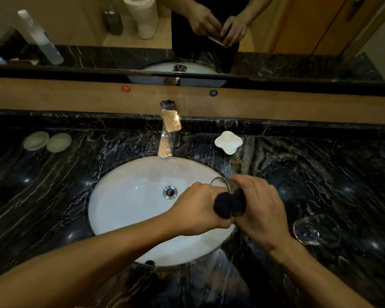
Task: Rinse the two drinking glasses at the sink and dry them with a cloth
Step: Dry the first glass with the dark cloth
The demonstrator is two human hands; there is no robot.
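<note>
Over the right rim of the white sink (120, 207), my right hand (260, 210) grips a clear drinking glass (222, 184), tilted with its mouth toward the basin. My left hand (196, 210) holds a dark bunched cloth (228, 205) pressed against the glass between both hands. A second clear glass (309, 230) stands on the black marble counter to the right, apart from my hands. No water runs from the chrome faucet (168, 134).
A white clover-shaped soap dish (228, 142) sits behind the sink on the right. Two round pale lids (47, 141) lie at the back left. A mirror (187, 30) spans the wall behind a wooden ledge. The drain (170, 192) is open.
</note>
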